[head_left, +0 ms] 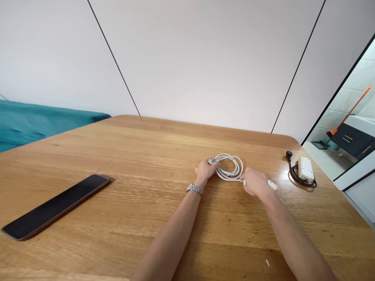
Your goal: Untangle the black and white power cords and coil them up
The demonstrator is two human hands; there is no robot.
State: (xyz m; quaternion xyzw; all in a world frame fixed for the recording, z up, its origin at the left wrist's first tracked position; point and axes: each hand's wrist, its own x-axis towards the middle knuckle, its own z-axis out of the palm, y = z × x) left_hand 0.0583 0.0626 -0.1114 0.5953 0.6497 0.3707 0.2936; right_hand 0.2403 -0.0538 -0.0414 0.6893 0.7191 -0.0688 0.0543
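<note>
A white power cord (238, 160) lies in a loose coil on the wooden table, between my two hands. My left hand (205, 171), with a metal watch on its wrist, is closed on the plug (211, 160) at the coil's left side. On the right, the cord runs into a white power strip (272, 184), which my right hand (254, 182) grips from above. Most of the strip is hidden under that hand; only its rounded right end shows.
A second white power strip (306, 169) with black cord and plug (289, 155) sits near the right edge of the table (131, 152). At left lies a flat dark phone-like slab (58, 207). A wall rises behind; a teal-covered seat (43, 121) stands at left.
</note>
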